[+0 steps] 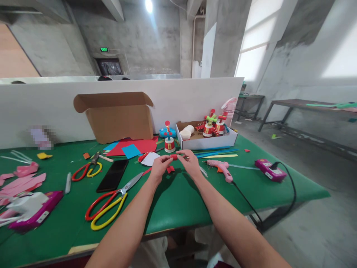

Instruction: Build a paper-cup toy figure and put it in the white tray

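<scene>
Between the fingertips of both hands is a small red paper roll (173, 157), held above the green table. My left hand (161, 166) pinches its left end, and my right hand (190, 162) grips the right end. Just below the roll a red paper scrap (170, 169) lies on the table. Beside my left hand is a white fan-shaped paper piece (150, 159). Behind the hands stands a paper-cup figure (169, 144) with a red band and a blue top. To the right of my right hand rests a pink glue gun (220, 167).
Large scissors (122, 191), a black phone (112, 175) and wire cutters (93, 163) lie on the left. A white box (208, 143) with cup figures stands at the back right. Purple power strips (270, 171) sit at both sides; a cable hangs over the table's front edge.
</scene>
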`<state>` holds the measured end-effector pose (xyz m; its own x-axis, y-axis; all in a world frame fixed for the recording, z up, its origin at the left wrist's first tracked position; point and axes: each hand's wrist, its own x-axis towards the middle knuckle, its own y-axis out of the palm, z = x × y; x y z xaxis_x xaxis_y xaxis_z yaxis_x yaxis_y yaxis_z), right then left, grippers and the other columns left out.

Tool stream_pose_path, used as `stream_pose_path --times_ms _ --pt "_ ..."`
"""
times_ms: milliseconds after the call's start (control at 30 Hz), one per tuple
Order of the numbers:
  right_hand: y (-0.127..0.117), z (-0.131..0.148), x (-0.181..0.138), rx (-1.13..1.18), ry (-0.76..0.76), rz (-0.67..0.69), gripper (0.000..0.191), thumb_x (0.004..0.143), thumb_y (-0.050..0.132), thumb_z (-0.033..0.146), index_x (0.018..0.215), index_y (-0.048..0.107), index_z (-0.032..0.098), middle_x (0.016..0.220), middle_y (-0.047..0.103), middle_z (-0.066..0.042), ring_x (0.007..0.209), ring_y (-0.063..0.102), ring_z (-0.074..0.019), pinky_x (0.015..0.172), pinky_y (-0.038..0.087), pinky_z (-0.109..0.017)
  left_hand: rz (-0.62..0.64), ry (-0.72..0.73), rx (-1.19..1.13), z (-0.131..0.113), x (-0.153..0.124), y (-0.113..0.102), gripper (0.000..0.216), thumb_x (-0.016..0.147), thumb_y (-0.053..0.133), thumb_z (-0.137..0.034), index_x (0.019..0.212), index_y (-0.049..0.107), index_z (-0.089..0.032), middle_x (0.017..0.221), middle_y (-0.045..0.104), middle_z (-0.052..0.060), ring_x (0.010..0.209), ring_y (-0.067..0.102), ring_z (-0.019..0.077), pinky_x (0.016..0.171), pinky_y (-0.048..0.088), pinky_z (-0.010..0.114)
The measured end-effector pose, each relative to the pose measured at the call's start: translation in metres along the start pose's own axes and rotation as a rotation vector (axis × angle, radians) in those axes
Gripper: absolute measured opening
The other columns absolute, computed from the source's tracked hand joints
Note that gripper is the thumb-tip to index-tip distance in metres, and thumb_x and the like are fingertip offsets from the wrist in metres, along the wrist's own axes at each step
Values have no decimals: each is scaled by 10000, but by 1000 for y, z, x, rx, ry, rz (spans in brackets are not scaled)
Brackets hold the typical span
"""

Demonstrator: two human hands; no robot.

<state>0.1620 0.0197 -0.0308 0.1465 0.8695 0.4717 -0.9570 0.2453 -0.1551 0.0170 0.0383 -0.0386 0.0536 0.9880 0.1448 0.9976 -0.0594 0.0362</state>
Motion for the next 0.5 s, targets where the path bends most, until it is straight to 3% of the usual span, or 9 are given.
stream_pose_path --times_ms 133,500 --pt "1 3 -2 -65 -108 105 168 742 656 282 891 714 231 989 682 -65 928 602 -202 780 479 -315 46 15 27 -3 -1 0 357 546 758 -469 697 693 -152 621 624 -4 581 511 111 537 381 224" --pt "4 -3 -1 61 73 126 154 715 658 299 829 705 206 881 727 -36 754 658 -176 730 512 -306 72 47 7 -5 -2 2 306 550 745 -425 719 715 -171 665 684 22 653 593 164 646 451 278"
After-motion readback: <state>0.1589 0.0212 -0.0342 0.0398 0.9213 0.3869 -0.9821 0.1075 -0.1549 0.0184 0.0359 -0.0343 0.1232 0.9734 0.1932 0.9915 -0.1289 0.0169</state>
